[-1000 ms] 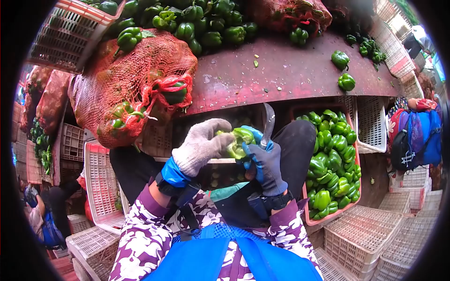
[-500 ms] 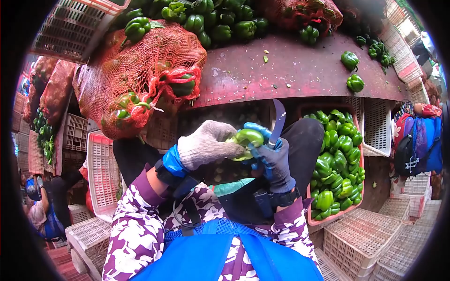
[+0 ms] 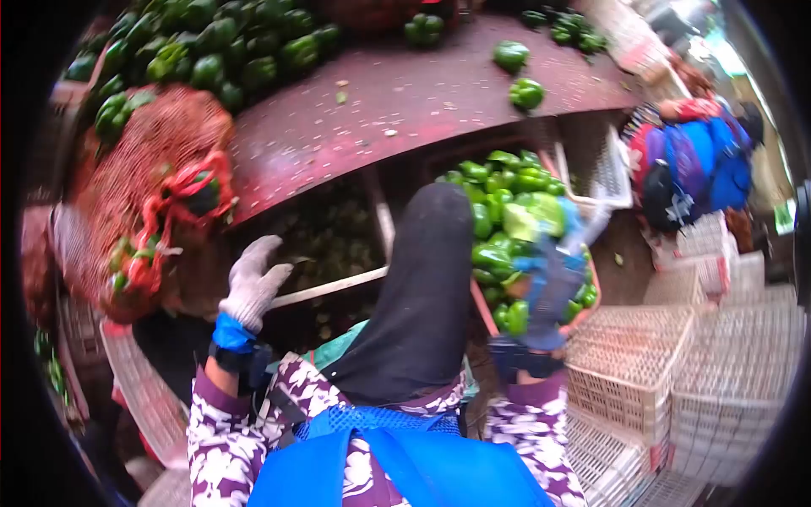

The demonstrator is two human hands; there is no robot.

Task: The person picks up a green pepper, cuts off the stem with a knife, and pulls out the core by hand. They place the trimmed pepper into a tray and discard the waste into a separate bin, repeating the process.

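My left hand, in a pale knit glove, is held out over the left side with thumb and fingers apart and nothing in it. On the right, my blue-gloved right hand is smeared by motion over a crate of green bell peppers. A paler green bell pepper sits between its fingers, above the others. Beside it a blurred pale blade shows, the knife, still in the same hand. The knife's handle is hidden by the glove.
A red table carries a heap of bell peppers and two loose ones. A red mesh sack leans at left. Under the table edge is a dark bin. Stacked plastic crates stand at right; another person is beyond.
My hands have parted: the left let go of the bell pepper and moved left, the right carried pepper and knife over to the crate. The view has turned right.
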